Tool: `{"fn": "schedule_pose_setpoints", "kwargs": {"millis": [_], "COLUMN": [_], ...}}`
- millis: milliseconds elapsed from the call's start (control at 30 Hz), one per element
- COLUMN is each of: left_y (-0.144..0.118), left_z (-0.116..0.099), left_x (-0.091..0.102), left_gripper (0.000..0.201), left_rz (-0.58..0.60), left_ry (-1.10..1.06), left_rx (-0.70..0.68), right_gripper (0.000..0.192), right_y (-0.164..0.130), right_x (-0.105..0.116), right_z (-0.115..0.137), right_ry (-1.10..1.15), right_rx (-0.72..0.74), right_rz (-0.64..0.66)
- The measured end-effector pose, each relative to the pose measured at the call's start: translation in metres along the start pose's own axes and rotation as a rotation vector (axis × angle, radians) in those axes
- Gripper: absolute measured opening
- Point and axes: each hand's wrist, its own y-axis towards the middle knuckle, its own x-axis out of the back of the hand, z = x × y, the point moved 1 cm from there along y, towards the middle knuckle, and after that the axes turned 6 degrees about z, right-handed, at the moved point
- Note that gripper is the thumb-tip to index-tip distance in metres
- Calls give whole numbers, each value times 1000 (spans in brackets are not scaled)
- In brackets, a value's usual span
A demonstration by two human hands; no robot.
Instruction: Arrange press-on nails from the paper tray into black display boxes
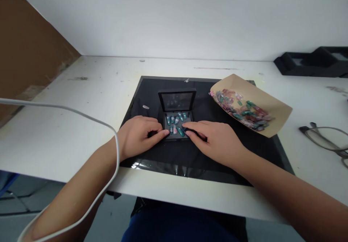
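Observation:
A small black box (177, 115) with its hinged lid standing upright sits on a glossy black mat (152, 89). Several green and pink press-on nails (176, 123) lie in rows on the box's grey insert. My left hand (140, 135) rests against the box's left front corner, fingers curled on its edge. My right hand (214, 140) lies at the right front, its fingertips pressing on a nail in the lowest row. Whether either hand pinches a nail cannot be seen.
A brown paper tray (274, 106) at the right of the mat holds a pile of loose nails (243, 109). One stray nail (146, 107) lies left of the box. Glasses (324, 138) lie at the right, black boxes (312, 62) far right, a white cable (81, 113) over my left arm.

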Motion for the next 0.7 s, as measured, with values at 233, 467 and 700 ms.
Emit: {"fn": "schedule_pose_setpoints", "kwargs": {"millis": [233,467,700], "left_y": [0,0,0], "left_z": [1,0,1], "left_x": [0,0,0], "left_gripper": [46,47,46], "left_rz": [-10,5,-4], "left_ry": [3,7,7], "left_rx": [-18,-4,-17], "right_gripper": [20,17,17], "right_y": [3,3,5], "right_x": [3,6,9], "right_z": [-1,-1,-3], "right_ry": [28,192,288], "right_rx": [-33,-140,-220], "right_rz": [18,-6,-14]}}
